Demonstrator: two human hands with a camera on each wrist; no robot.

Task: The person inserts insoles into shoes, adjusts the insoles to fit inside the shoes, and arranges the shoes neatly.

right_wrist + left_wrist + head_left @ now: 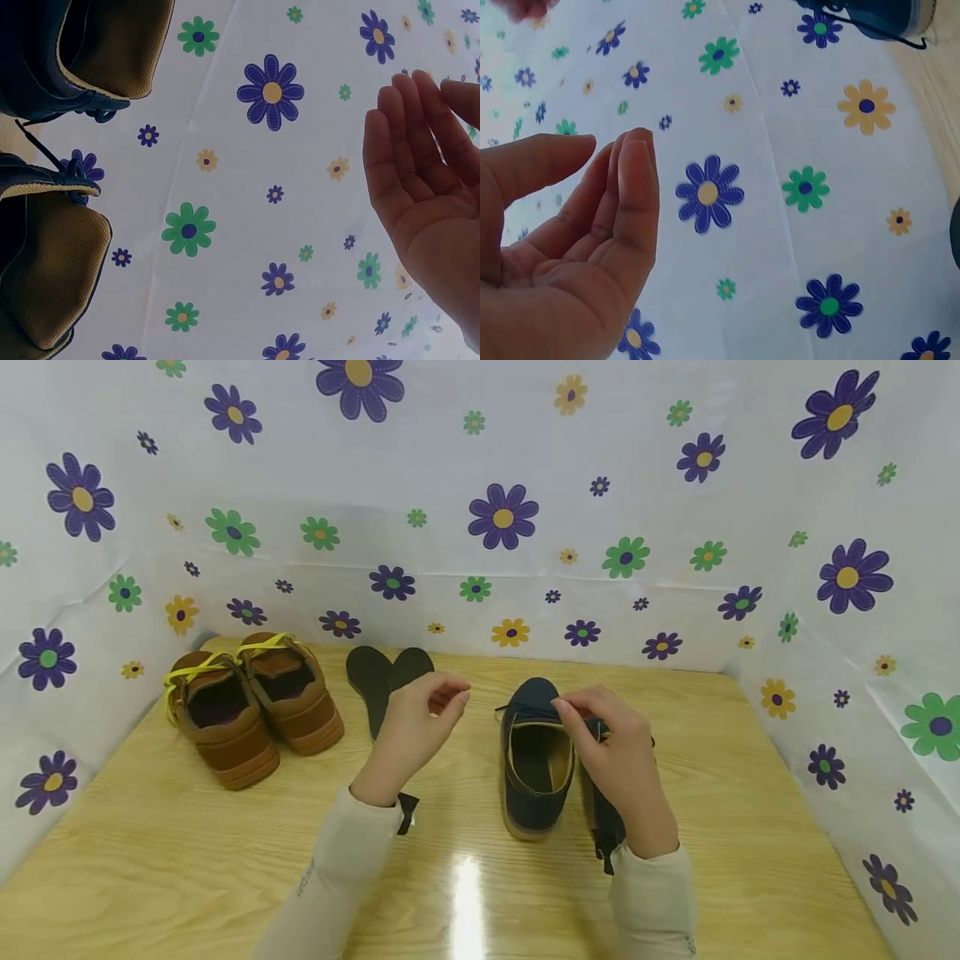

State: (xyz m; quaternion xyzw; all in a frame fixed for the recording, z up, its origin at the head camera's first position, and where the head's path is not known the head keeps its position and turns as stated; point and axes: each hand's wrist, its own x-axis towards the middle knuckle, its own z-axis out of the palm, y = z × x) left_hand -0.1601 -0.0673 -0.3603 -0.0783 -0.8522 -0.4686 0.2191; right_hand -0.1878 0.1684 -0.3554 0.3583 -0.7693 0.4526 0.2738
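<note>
Hanging behind your work, the flowered cloth (427, 460) is wrapping the back and both sides of the bench (750, 827), whose wood-patterned top is carrying everything else. Toward its left, the brown shoes (238, 745) are standing upright side by side, heels facing you. Right of centre, the left navy shoe (534, 806) is standing upright too, and the right navy shoe (604, 814) is sitting just beside it, mostly hiding behind your right hand (618, 747). Between the two pairs, the black insoles (372, 681) are lying in a V, your left hand (412, 718) covering part of them from this angle.

Both hands are hovering above the bench, the right one over the navy pair. Your left fingers (635, 176) are bending loosely, leaving a gap to the thumb (544, 156); your right fingers (386, 150) are stretching nearly straight. Neither set is grasping anything. Yellow laces (201, 669) are crossing the brown shoes, while a dark lace (39, 146) is trailing from a navy one.

Judging from this, you are probably preparing a grip around the navy pair. The next move is likely calling for pinching that dark lace or reaching left for an insole; nothing showing here is settling which.
</note>
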